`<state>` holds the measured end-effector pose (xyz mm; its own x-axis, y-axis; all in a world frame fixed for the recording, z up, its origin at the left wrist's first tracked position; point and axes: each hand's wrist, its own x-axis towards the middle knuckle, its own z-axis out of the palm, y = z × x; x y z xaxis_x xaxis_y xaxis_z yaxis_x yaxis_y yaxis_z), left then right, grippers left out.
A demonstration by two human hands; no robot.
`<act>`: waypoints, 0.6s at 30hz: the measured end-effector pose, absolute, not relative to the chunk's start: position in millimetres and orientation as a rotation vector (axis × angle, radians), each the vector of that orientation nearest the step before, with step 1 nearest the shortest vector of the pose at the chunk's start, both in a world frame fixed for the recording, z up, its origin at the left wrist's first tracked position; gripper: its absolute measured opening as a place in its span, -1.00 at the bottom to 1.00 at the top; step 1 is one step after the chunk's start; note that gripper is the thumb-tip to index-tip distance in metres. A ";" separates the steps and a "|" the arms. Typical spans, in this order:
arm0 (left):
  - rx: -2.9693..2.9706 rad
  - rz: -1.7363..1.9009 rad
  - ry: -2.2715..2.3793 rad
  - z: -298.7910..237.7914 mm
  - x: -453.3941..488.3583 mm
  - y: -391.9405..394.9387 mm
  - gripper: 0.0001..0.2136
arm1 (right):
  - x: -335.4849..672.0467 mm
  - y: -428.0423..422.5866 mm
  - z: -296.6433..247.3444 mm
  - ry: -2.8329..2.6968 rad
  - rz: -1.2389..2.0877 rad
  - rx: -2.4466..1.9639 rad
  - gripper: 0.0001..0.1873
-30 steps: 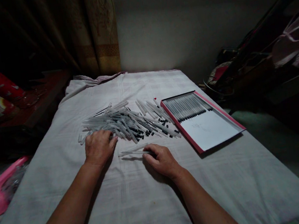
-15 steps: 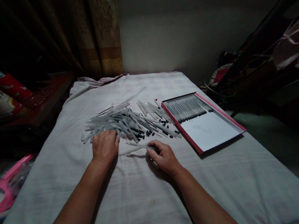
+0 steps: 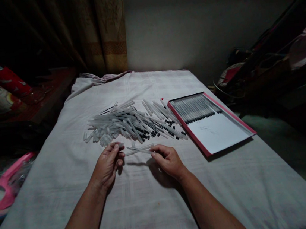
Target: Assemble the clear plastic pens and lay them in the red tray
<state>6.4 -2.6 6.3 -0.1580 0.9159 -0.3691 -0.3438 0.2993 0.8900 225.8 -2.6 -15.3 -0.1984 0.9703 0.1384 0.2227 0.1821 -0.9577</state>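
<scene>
Just in front of the heap of clear pen barrels (image 3: 132, 126) on the cloth-covered desk (image 3: 142, 206), the right hand (image 3: 168, 160) pinches one barrel (image 3: 139, 150) while the left hand (image 3: 107, 164) seems to pinch a small cap, so the fitting step calls for aligning their ends.

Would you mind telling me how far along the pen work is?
One row of pens already lies in the red-edged box. The right hand holds clear tubes; the left hand pinches a small piece. A large loose pile remains.
</scene>
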 end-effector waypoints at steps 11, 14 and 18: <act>0.757 1.148 1.299 4.4 11.5 -7.1 -0.53 | 226.7 -1.8 -20.0 -1.633 1.032 -1.201 -0.76; 0.788 1.119 1.303 3.5 12.5 -8.8 -0.54 | 228.7 -2.1 -17.8 -1.659 1.043 -1.208 -0.76; 0.848 1.041 1.266 3.8 13.0 -15.0 -0.58 | 236.5 -1.6 -9.7 -1.761 1.147 -1.225 -0.74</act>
